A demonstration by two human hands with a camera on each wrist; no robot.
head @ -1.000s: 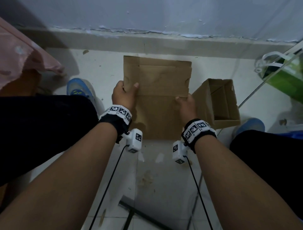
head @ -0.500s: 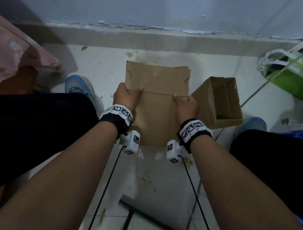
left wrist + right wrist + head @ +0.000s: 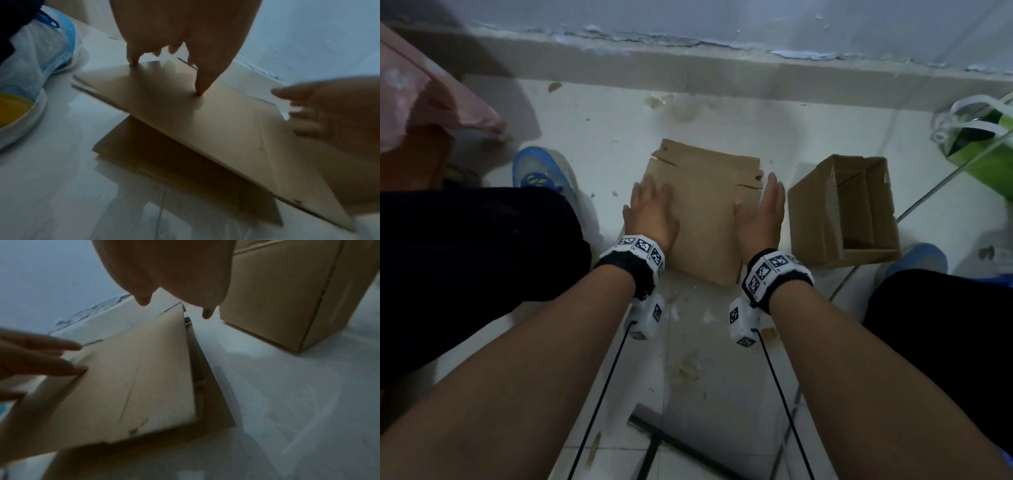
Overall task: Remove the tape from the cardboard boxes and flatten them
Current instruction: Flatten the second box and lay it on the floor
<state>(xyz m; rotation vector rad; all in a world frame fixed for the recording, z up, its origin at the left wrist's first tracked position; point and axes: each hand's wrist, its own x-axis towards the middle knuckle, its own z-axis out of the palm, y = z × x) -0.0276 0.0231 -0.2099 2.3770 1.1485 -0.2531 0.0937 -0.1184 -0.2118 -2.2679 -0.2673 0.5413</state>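
Observation:
A flattened brown cardboard box [image 3: 705, 209] lies on the white tiled floor between my knees, its near edge raised a little off the floor in the wrist views [image 3: 205, 123] [image 3: 127, 386]. My left hand [image 3: 650, 209] lies on its left side with fingers straight, fingertips [image 3: 199, 91] touching the board. My right hand [image 3: 765, 209] is open at the box's right edge, fingers straight, hovering just above it in the right wrist view [image 3: 174, 288]. A second cardboard box [image 3: 849, 212] stands open and unflattened to the right [image 3: 287, 293].
A wall and low ledge [image 3: 722, 65] run across the far side. My blue shoes [image 3: 541, 171] and dark-trousered knees flank the boxes. A green bag [image 3: 983, 144] sits at the far right, pink cloth [image 3: 421, 99] at the far left. Dark strips [image 3: 681, 445] lie on the near floor.
The flattened box, held up in both hands before, has gone down onto the floor. Both hands have let go of their grip and now lie open on or over it.

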